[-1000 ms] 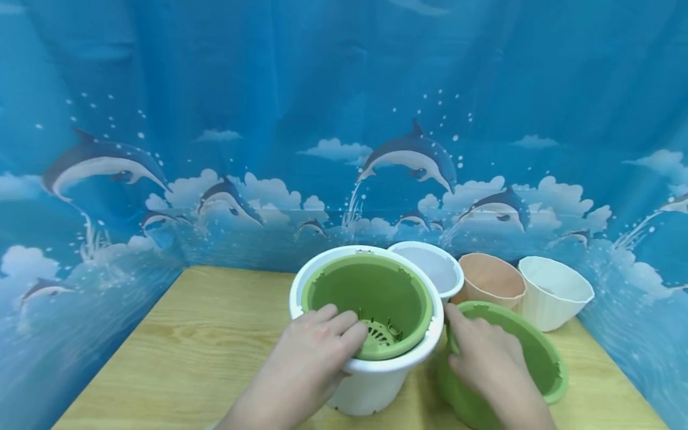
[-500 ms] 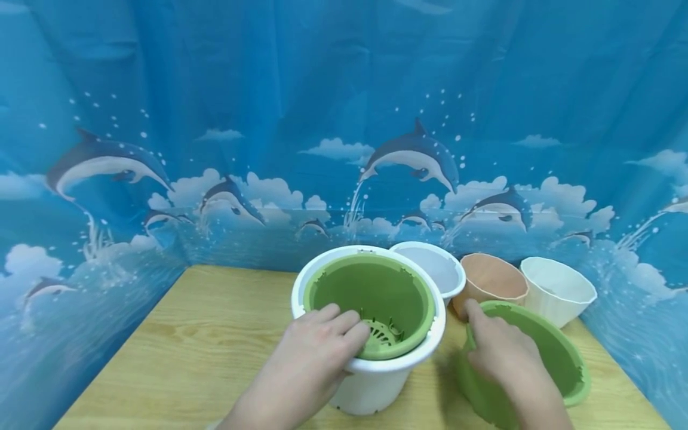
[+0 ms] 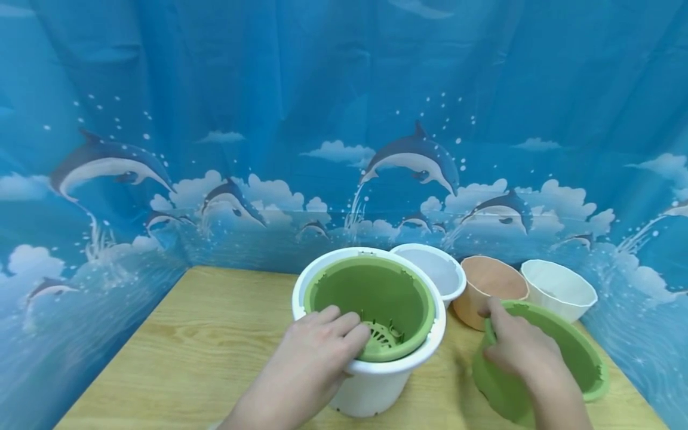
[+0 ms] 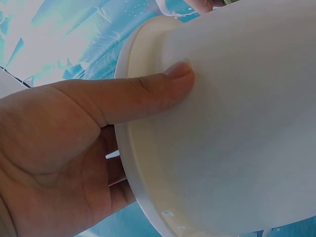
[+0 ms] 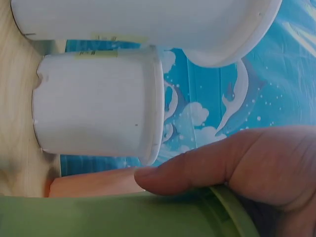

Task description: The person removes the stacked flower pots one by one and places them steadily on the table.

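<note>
My left hand grips the near rim of a large white flower pot, fingers curled over the edge. Inside that pot sits a green pot with a slotted bottom. The left wrist view has the thumb lying along the white outer wall, below the rim. On the right, my right hand holds a second green pot by its left rim. This pot leans, its mouth turned toward the right. In the right wrist view the thumb presses on its outside wall near the rim.
Behind stand a smaller white pot, an orange-brown pot and a white pot with an angular rim. The wooden table meets a blue dolphin-print curtain at the back and sides.
My right hand has moved to the right with the green pot, widening the gap from the large white pot. My left hand keeps its grip in the same place.
</note>
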